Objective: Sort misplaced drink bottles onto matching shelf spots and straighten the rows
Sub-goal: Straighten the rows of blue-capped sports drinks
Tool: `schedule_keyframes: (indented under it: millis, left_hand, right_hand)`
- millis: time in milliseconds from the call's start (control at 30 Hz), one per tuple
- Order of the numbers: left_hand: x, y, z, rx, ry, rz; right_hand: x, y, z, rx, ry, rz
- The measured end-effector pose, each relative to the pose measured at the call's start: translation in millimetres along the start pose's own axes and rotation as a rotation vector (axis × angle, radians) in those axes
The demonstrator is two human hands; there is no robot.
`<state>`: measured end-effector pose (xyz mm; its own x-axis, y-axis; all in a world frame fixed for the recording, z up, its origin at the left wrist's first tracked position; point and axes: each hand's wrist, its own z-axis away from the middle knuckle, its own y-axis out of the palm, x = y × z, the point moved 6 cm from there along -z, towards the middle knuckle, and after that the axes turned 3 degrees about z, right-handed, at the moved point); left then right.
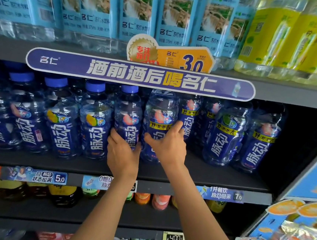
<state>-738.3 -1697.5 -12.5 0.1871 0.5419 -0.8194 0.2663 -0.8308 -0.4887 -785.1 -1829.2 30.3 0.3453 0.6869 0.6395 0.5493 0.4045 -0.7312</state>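
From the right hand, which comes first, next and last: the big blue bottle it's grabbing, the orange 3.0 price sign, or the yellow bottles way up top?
Measured from the right hand in the head view:
1. The big blue bottle, gripped by that hand on the middle shelf.
2. The orange price sign, just above on the upper shelf's edge.
3. The yellow bottles, at the upper shelf's far right.

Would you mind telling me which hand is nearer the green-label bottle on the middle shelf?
Right. The right hand grips a large bottle left of the green-label bottle; the left hand sits further left.
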Motion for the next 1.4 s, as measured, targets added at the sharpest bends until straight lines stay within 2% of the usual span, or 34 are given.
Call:
schedule_keyframes:
  millis: [433,500,567,600,667,733,767,900,1033,1233,1400]
  left_hand:
    - [7,-21,18,0.048,0.139,-0.083]
    - [2,-32,29,-0.044,0.194,-0.079]
    - [-15,-43,44,-0.187,0.370,-0.015]
    - [-27,-42,50,-0.205,0.463,0.033]
    - [-50,-28,55,-0.122,0.575,0.087]
    - [-67,-11,54,-0.030,0.552,0.111]
    - [-71,-5,54,-0.007,0.527,0.102]
    - [-72,6,55,-0.014,0.468,0.012]
    - [-64,7,58,0.004,0.360,0.068]
    - [-32,27,74,0.122,0.119,0.153]
    - [-36,36,59,0.051,0.036,0.070]
  right_hand:
    - [5,1,9,0.012,-0.010,-0.005]
    - [2,-2,7,0.047,-0.041,-0.015]
    - [-9,-10,1,0.076,-0.097,-0.105]
    - [-17,-21,0,0.032,-0.115,-0.169]
    - [-45,-54,-1,-0.228,-0.082,-0.243]
    - [-79,-89,3,-0.530,0.062,-0.227]
    - [-91,-99,3,-0.588,0.126,-0.200]
    - [-114,-104,-15,-0.447,0.217,0.033]
    - [-122,-106,-25,-0.398,0.208,0.176]
    - [-122,-88,-31,-0.347,0.286,0.116]
    - [-124,-86,-28,-0.345,0.299,0.058]
